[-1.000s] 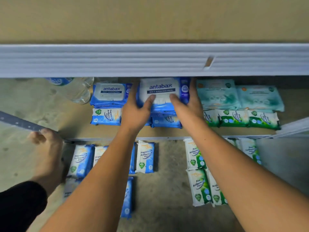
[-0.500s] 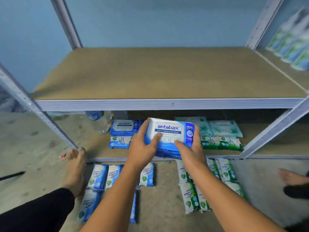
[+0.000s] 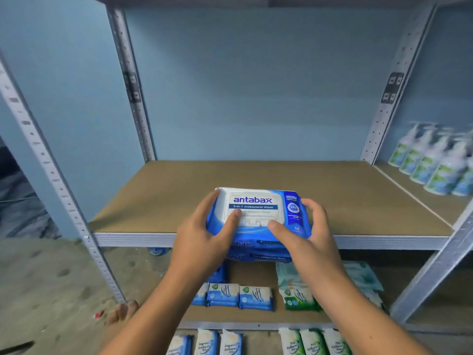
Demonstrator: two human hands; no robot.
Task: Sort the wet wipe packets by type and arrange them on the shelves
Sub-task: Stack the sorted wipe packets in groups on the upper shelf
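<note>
Head view looks down at a stack of blue Antabax wipe packs (image 3: 258, 226), soft glossy plastic pouches with rounded corners; the top one carries a white rigid flip lid printed "antabax 3-in-1 Antibacterial Wipes". At least two more packs of the same kind show beneath it. The left hand (image 3: 202, 237) is clamped on the stack's left side, thumb laid on the lid. The right hand (image 3: 307, 234) grips the right side, thumb on the lid's lower edge and fingers curled round the far corner. The stack sits at the front edge of the middle shelf (image 3: 358, 201), a flat brown fibreboard panel with a matte, slightly grainy face, framed in pale grey metal; whether the stack rests on the board or is held just above it cannot be told.

Perforated grey steel uprights (image 3: 51, 180) stand at the corners. On the lower shelf (image 3: 256, 275) lie small flat blue-and-white sachets (image 3: 239, 295), a green-and-white sachet (image 3: 298, 298) beside them, and pale teal soft packs (image 3: 363, 275) at the right. Below, on the concrete floor (image 3: 51, 278), stand rows of blue sachets (image 3: 207, 343) and green sachets (image 3: 313, 342). A clear water bottle (image 3: 157, 254) stands at the back left of the lower shelf. On the neighbouring shelf to the right stand white pump bottles (image 3: 432, 162) with green and blue labels, blurred.
</note>
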